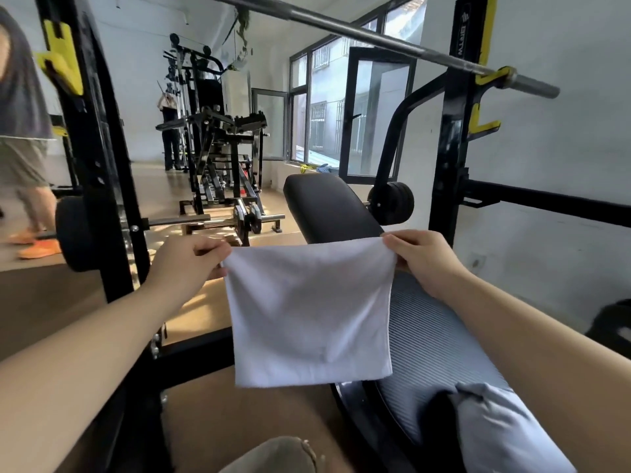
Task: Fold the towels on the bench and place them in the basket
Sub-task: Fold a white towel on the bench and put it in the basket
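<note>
Daylight from windows (324, 107) at centre-right; room evenly bright, walls pale. Sunlit patches on floor (199, 312). White towel (309, 312) bright, soft fold shadows, not blown out. Wide-angle bend: bar (375, 34) and rack post (102, 172) curve toward edges. Blurred person (20, 131) at left edge.

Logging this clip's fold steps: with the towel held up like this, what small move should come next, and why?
Probably bring the left hand across to the right hand, halving the towel. Each hand pinches a top corner and the towel hangs flat and spread between them, so it looks ready to fold.
</note>
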Motion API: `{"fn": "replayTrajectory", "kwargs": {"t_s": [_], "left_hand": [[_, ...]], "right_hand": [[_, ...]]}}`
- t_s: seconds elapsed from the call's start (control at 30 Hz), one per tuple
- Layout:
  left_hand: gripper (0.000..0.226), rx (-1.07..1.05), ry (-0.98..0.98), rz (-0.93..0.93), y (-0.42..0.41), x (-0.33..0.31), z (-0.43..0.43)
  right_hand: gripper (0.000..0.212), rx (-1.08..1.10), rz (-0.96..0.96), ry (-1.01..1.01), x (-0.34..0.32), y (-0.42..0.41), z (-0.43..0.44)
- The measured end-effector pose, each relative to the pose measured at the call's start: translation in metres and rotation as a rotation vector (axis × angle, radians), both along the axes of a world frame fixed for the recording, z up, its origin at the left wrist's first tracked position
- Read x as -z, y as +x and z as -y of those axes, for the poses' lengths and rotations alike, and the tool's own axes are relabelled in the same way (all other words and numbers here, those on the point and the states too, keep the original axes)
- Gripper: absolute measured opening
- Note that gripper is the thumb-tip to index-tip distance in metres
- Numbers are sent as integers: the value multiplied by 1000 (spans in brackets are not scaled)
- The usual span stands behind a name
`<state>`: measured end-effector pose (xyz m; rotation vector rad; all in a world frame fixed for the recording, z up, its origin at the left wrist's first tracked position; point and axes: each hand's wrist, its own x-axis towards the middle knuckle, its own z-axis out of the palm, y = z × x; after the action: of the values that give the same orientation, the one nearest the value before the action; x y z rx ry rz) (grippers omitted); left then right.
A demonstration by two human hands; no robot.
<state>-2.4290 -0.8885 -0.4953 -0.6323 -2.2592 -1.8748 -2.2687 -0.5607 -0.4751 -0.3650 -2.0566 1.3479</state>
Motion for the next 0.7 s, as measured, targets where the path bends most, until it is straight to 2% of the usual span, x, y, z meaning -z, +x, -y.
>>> {"fn": "replayTrajectory", "kwargs": {"t_s": [0.1,0.33,0.53,0.7], "left_hand": [[9,-41,-13,41,-6,21,5],[10,-141,-117,-6,-35,63,14],[12,-241,-324,2,-62,103,22],[12,-253,-272,139,-74,132,15]], "right_hand": [[12,27,39,82,12,-11,3],[17,54,128,122,53,-65,19],[11,-45,213,-116,92,-108,36],[14,-81,402,-170,128,-145,47]]}}
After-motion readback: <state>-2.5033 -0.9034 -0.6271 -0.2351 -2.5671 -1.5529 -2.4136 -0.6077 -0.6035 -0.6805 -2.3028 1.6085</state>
